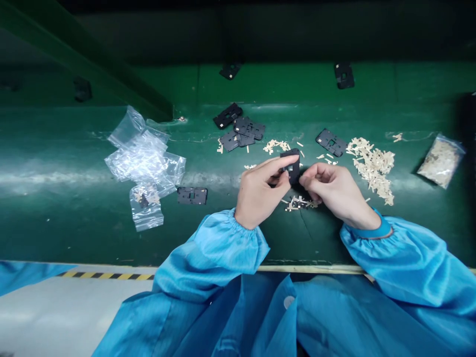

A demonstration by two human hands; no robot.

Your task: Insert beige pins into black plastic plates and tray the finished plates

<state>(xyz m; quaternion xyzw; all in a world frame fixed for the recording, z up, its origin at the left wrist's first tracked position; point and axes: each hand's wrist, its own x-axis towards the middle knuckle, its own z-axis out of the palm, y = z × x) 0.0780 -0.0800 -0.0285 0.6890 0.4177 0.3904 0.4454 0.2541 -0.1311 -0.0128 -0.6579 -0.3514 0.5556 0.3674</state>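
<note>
My left hand [261,188] grips a black rectangular plastic plate [294,168] with a cut-out, held up on edge between thumb and fingers. Close against the plate's right edge, my right hand [334,191] has its thumb and fingertips pinched together; whatever they hold, if anything, is too small to make out. Just below both hands lies a small heap of cream and dark bits [297,203]. Beyond the plate are scattered small cream pieces [277,146].
Several similar black plates [250,128] lie overlapped at the back, with another plate [330,142] to the right. A large pile of cream pieces [375,166] and a filled zip bag [442,161] are at right. Clear plastic bags [143,153] and a single plate [192,195] are at left.
</note>
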